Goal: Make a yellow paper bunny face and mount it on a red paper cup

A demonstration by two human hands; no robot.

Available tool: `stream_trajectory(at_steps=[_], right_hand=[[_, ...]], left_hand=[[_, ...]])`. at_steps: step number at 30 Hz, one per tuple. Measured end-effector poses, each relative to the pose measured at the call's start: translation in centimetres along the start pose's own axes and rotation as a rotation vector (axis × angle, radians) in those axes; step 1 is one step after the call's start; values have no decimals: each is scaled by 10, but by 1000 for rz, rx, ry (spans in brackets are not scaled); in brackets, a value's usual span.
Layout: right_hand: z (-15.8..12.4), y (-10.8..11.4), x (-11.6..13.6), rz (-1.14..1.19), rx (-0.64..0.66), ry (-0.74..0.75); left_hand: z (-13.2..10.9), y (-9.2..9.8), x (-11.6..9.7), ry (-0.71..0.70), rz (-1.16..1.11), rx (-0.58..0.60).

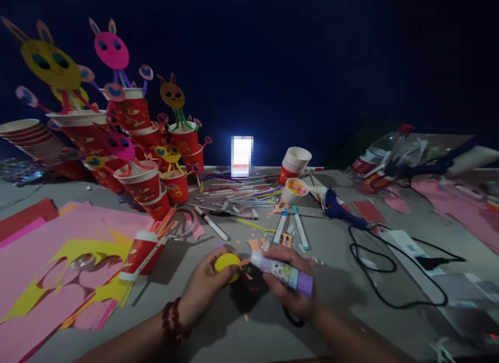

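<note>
My left hand (206, 282) pinches a small yellow paper disc (226, 263) between thumb and fingers, low in the middle of the view. An orange paper strip (245, 261) sticks out at the disc's right edge; whether it is attached I cannot tell. Wrapped round a glue stick (284, 272) with a purple base, my right hand (286, 295) keeps its whitish end pointed left, close to the disc. Orange paper offcuts (258, 244) lie on the grey table (331, 326) just beyond both hands.
Red paper cups (138, 181) with paper rabbit figures stand stacked at left, beside coloured paper sheets (97, 222). Markers (300, 228) and pipe cleaners litter the middle. At right are a blue glue gun (343, 212), a power strip (413, 259), a looping black cord (368, 287) and a bottle (374, 155).
</note>
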State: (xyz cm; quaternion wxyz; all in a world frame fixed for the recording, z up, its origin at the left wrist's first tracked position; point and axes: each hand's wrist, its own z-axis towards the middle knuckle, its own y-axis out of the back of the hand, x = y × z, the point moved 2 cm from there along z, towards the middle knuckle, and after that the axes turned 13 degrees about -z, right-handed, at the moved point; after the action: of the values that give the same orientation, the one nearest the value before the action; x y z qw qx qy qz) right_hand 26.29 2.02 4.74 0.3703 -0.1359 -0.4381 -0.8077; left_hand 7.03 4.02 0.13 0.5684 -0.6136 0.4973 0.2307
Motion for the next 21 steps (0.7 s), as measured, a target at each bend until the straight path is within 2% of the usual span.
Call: stream_trajectory(at_steps=[5, 12, 21], right_hand=[[0, 0, 0, 70, -41, -131], [2, 2, -1, -11, -77, -63], [3, 2, 4, -176, -35, 15]], left_hand=[[1, -1, 1, 4, -21, 2], [-1, -4, -6, -5, -8, -38], [-1, -2, -8, -9, 60, -38]])
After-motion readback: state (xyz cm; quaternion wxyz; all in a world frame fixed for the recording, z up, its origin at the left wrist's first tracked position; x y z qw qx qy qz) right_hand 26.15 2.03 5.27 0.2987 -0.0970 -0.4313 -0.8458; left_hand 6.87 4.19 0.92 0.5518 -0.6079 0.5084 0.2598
